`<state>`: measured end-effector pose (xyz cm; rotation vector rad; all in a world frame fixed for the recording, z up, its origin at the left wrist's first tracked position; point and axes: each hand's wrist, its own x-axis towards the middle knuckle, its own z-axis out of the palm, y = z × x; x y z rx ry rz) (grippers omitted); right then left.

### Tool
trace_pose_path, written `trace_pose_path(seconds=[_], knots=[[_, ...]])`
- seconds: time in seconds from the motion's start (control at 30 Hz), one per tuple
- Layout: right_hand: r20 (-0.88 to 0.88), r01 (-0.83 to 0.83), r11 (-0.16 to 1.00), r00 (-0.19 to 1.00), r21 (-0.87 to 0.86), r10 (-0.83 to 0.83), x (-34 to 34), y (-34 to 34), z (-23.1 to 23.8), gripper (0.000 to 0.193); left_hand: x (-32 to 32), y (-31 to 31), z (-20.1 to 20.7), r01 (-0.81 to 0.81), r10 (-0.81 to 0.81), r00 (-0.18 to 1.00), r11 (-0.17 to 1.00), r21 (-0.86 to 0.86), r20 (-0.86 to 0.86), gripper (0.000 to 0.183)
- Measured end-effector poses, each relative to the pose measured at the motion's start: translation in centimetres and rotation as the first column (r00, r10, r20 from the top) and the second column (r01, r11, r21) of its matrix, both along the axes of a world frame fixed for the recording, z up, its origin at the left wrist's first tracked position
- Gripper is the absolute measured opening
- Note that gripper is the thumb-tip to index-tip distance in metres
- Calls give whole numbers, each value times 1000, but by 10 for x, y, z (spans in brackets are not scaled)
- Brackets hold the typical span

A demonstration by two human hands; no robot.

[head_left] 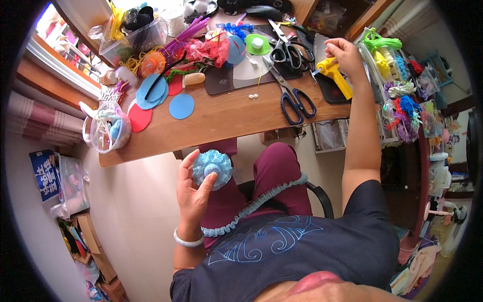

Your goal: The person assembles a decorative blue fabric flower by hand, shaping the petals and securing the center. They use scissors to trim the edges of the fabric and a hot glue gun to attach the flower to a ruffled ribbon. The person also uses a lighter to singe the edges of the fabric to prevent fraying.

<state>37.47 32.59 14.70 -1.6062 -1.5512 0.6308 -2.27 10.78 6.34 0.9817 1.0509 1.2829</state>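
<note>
My left hand (193,186) grips a light-blue ruffled rosette (212,170) over my lap, thumb on its middle. A long strip of matching ruffled ribbon (261,199) runs across my thighs; whether it joins the rosette is hidden by my wrist. My right arm reaches far across the table. Right beside a yellow glue gun (334,75) is my right hand (346,56), its fingers curled together past the gun's body; anything between them is too small to make out. The gun lies on a dark mat at the table's right side, its nozzle toward the left.
Two pairs of scissors (291,98) (287,50) lie left of the gun. Blue felt circles (181,106), a red one (139,118) and a clear tub (111,128) occupy the table's left. Ribbons and trimmings (214,48) crowd the back. Racks of craft supplies (400,105) line the right.
</note>
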Motion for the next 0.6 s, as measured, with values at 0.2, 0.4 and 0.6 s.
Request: trace_pose_path(seconds=[0.2, 0.4, 0.6], knots=[[116, 148, 982, 980, 120, -162, 10, 59, 2, 21, 6, 16, 15, -1, 0, 998, 1000, 7, 66, 66], [25, -201, 979, 979, 18, 200, -44, 36, 15, 23, -6, 30, 6, 13, 35, 950, 988, 151, -310, 79], [-58, -580, 813, 815, -57, 577, -147, -56, 16, 21, 6, 33, 25, 108, -102, 968, 994, -16, 229, 84]])
